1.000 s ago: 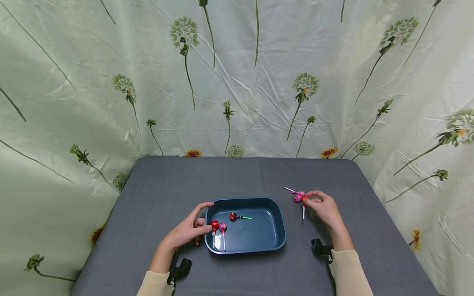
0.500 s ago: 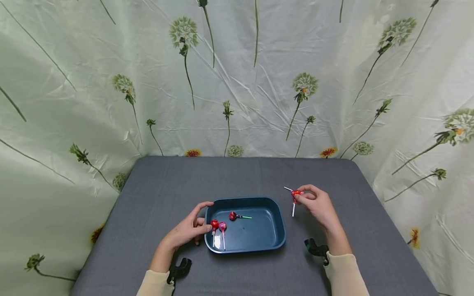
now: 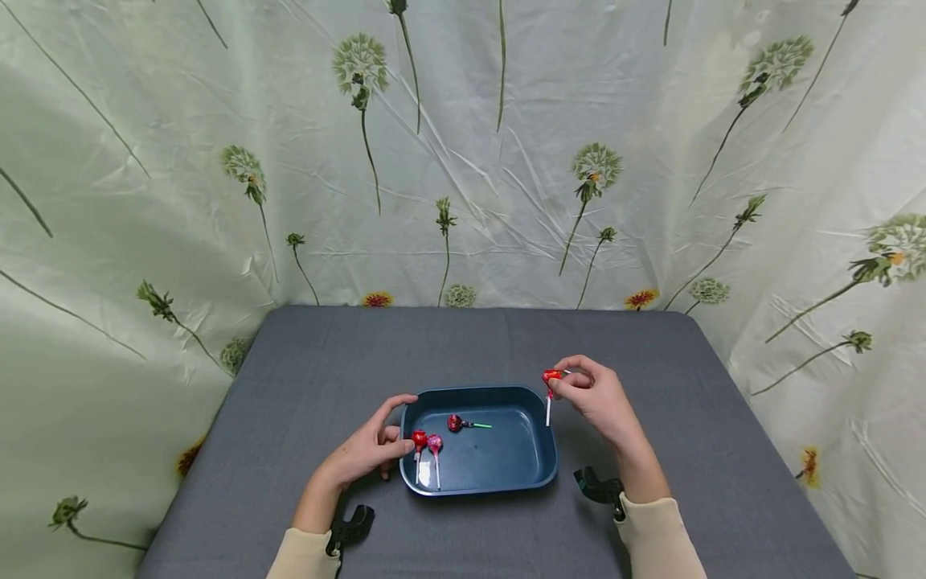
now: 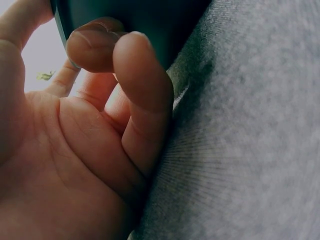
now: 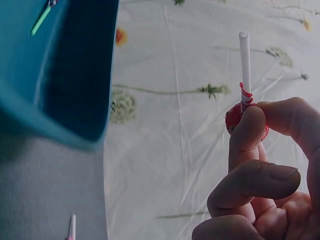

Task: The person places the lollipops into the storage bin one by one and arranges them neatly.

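My right hand point(image 3: 593, 396) pinches a red-wrapped lollipop point(image 3: 552, 375) by its candy head, between thumb and fingertips. Its white stick points down at the tray's right rim in the head view. My left hand point(image 3: 369, 442) grips the left end of the blue tray point(image 3: 478, 487), thumb at the rim and other fingers outside. Inside the tray lie a red lollipop point(image 3: 419, 440) and a pink lollipop point(image 3: 435, 443) side by side near my thumb. A dark red lollipop point(image 3: 454, 423) with a green stick lies behind them.
A grey cloth point(image 3: 347, 346) covers the table, with a flower-printed curtain point(image 3: 492, 161) behind. Another white lollipop stick point(image 5: 73, 226) shows at the bottom of the right wrist view, its pink end cut off by the frame. Black wrist mounts sit on both wrists.
My right hand has lifted the red lollipop from beside the pink one and carried it left to the tray's right rim. My left hand and the tray stay put.
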`<state>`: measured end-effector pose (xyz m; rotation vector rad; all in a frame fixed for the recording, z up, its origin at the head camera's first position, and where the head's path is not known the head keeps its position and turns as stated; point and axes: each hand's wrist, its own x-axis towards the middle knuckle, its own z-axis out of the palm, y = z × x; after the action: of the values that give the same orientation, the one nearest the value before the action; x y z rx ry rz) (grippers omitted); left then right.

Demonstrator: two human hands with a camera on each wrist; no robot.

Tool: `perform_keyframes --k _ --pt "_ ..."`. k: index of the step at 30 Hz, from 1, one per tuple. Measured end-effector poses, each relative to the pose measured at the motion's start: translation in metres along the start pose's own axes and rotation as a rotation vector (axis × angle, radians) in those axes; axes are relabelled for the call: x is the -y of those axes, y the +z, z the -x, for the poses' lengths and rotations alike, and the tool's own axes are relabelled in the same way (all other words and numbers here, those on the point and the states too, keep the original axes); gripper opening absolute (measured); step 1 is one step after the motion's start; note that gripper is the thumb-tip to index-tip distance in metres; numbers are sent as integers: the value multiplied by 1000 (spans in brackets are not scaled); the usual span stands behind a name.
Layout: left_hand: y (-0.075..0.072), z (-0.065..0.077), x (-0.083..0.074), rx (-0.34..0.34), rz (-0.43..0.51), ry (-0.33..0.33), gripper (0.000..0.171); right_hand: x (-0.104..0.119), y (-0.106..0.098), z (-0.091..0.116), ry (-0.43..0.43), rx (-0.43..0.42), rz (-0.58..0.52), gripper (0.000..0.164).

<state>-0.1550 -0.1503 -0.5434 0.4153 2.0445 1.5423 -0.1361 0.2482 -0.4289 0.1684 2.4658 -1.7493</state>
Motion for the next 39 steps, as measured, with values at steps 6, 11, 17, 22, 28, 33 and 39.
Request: perform_keyframes --k 6,11,17,22,28,33,39 --pt "0 -1 0 7 7 -7 74 1 14 1 -26 24 12 29" --pt "0 -1 0 8 7 1 74 1 23 1 -59 42 7 27" --pt "-1 -1 2 18 9 26 74 2 35 1 -115 66 6 25" --pt "-1 -1 3 23 10 26 74 3 44 1 -123 88 -24 26" --pt "-1 -1 2 23 15 25 74 3 56 1 -111 102 -34 24" --pt "-2 -2 3 21 11 27 74 2 68 0 -90 124 -43 23" --pt "-2 -2 3 20 9 36 74 -3 83 -3 -86 141 -45 23"
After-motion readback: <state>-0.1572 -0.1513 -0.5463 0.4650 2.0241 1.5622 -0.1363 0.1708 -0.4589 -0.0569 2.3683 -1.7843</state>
